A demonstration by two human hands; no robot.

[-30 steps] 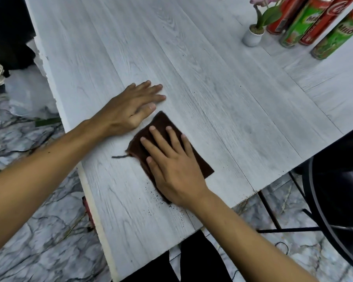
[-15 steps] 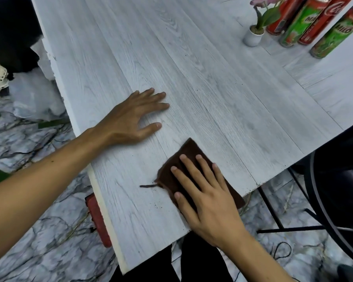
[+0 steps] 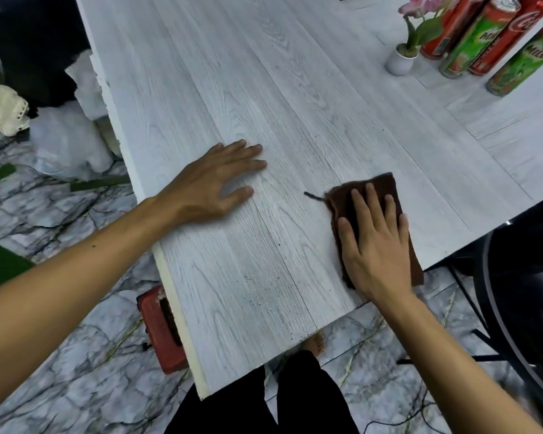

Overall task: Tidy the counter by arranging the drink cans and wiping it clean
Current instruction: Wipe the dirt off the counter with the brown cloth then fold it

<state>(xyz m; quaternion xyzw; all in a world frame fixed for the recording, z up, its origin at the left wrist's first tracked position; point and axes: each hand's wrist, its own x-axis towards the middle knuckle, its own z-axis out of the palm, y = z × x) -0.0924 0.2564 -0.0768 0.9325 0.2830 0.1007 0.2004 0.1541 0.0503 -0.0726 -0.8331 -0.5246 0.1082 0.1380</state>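
A small white pot [image 3: 400, 61] stands at the far right of the desk [image 3: 295, 98], holding a pink flower on a green stem with leaves. Just behind and beside it stand four drink cans in a loose row: a red can [image 3: 445, 29] closest behind the pot, a green Milo can [image 3: 474, 39], a red cola can [image 3: 508, 32] and a second green Milo can [image 3: 527, 61] nearest the right edge. All four stand upright on their bases, though the wide lens makes them lean toward the upper right.

A brown cloth [image 3: 378, 195] lies flat on the desk near its near right edge, its long axis running from the far left toward the near right, where its lower end overhangs the edge. A loose thread trails from its left corner. Dark crumbs [image 3: 257, 296] are scattered on the desk to the left of the cloth, near the front edge.

The right hand [image 3: 373, 242] lies palm down on the cloth, fingers extended and slightly spread, pointing away from the person, pressing rather than gripping. The left hand [image 3: 213, 183] rests flat and open on the bare desk near its left edge, fingers pointing right, well apart from the cloth, holding nothing.
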